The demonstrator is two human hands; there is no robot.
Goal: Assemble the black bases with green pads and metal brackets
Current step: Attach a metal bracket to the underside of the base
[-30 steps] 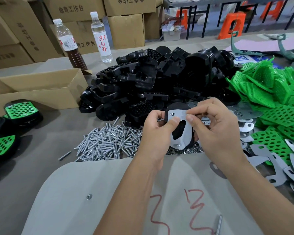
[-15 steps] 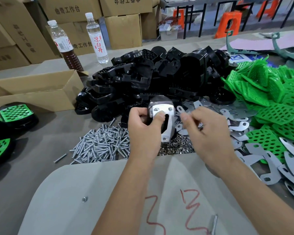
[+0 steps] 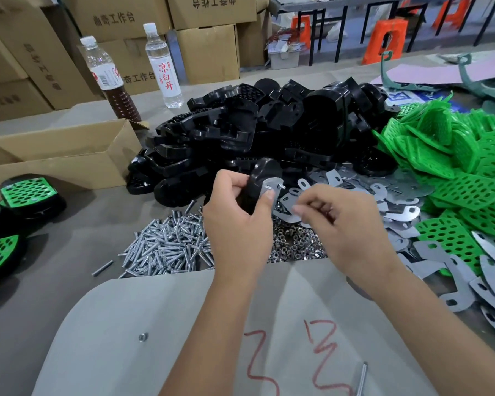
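My left hand [image 3: 237,224] grips a black base [image 3: 259,174] above the table, thumb pressing a metal bracket [image 3: 270,192] against it; two bolt ends stick out through the bracket. My right hand [image 3: 343,230] hovers just right of it, over the nuts, fingers curled and blurred, thumb and forefinger close together; whether they pinch anything is unclear. Behind lie a heap of black bases [image 3: 269,124], a pile of green pads [image 3: 455,167] at right, and loose metal brackets [image 3: 383,195] between them.
Bolts [image 3: 166,247] and small nuts [image 3: 295,244] lie heaped in front of my hands. Finished bases with green pads [image 3: 26,192] sit at the left by an open cardboard box [image 3: 55,158]. Two bottles [image 3: 166,64] stand behind. A grey board [image 3: 155,324] covers the near table.
My right hand let go of the bracket and drew back to the right. My left hand turned the base so the bracket faces right, with bolt ends now showing.
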